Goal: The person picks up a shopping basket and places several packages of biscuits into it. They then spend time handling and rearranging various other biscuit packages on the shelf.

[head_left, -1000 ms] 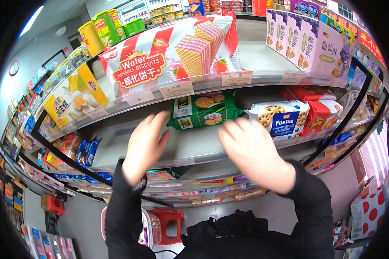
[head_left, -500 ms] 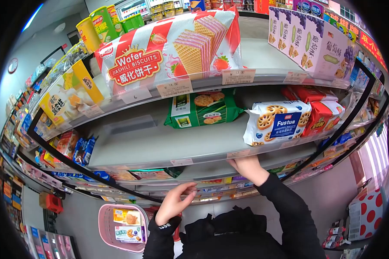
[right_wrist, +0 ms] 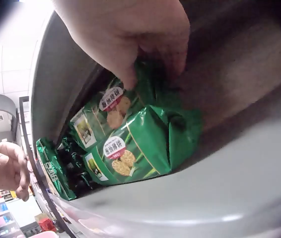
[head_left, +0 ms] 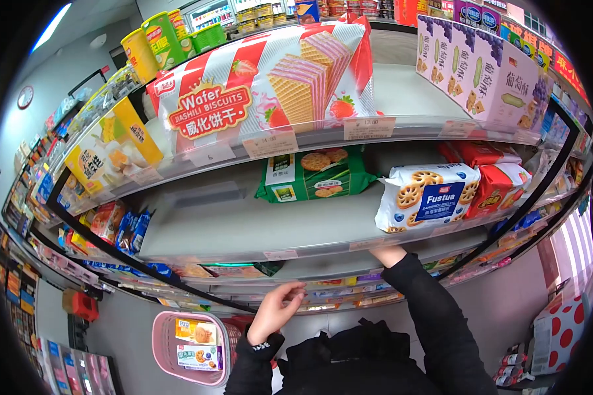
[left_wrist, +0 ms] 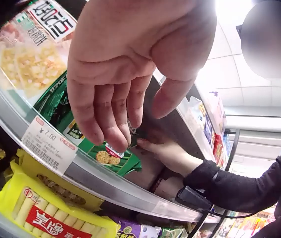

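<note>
My right hand (head_left: 387, 254) reaches in under the front lip of the middle shelf, its fingers hidden in the head view. In the right wrist view the right hand (right_wrist: 140, 37) pinches the end of the rear green biscuit packet (right_wrist: 98, 121) between thumb and fingers. A second green biscuit packet (right_wrist: 138, 151) lies alongside, nearer the shelf edge. My left hand (head_left: 277, 311) hangs before the lower shelves, holding nothing, its fingers loosely bent. In the left wrist view it overlaps the green packets behind a price tag (left_wrist: 48, 144).
On the middle shelf above lie another green biscuit packet (head_left: 315, 176) and a white Fustua packet (head_left: 428, 197). A large wafer bag (head_left: 263, 85) stands on the top shelf. Below left, a pink basket (head_left: 161, 352) holds two boxes. A black post (head_left: 517, 214) flanks the shelves.
Both hands came down from the middle shelf, the left to below its edge, the right under it. Since half a second ago the right has gone further in; the left stays nearly still.
</note>
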Motion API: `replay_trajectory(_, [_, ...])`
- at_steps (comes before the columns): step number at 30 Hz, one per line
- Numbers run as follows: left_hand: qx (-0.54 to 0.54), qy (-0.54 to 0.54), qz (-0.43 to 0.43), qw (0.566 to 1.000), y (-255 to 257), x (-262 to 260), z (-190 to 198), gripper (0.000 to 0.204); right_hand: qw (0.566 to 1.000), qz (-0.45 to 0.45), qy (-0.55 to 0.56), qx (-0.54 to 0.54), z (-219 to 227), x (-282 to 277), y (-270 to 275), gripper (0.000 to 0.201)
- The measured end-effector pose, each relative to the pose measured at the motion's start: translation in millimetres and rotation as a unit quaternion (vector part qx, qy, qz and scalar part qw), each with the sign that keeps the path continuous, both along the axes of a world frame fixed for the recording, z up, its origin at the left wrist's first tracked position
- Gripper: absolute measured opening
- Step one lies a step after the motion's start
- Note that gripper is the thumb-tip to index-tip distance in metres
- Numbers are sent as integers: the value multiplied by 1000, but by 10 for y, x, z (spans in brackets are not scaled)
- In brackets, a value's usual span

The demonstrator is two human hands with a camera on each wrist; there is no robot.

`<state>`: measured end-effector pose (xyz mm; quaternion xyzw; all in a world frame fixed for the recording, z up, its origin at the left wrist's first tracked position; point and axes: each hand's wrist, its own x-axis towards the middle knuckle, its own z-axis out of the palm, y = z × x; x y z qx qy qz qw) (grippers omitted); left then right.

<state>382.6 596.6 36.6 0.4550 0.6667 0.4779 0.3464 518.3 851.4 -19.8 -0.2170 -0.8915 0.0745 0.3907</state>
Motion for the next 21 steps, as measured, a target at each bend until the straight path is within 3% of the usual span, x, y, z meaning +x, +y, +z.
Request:
replay_trajectory(8, [-20, -63, 18, 998, 117, 57, -177, 27, 998, -37, 52, 8, -76, 123, 12, 28])
replay_trajectory(12, [57, -73, 108, 990, 223, 111, -256, 40, 996, -47, 69, 9, -13, 257, -29, 28])
replay_trajectory(14, [120, -26, 211, 970, 312, 129, -273, 47, 972, 47, 187, -133, 275, 441, -206, 23])
replay_trajectory(19, [156, -7, 200, 967, 591, 126, -239, 55, 966, 12, 176, -188, 395, 756, -334, 15])
replay_trajectory(21, [172, -95, 152, 969, 692, 107, -229, 52, 963, 30, 172, -205, 436, 840, -349, 15])
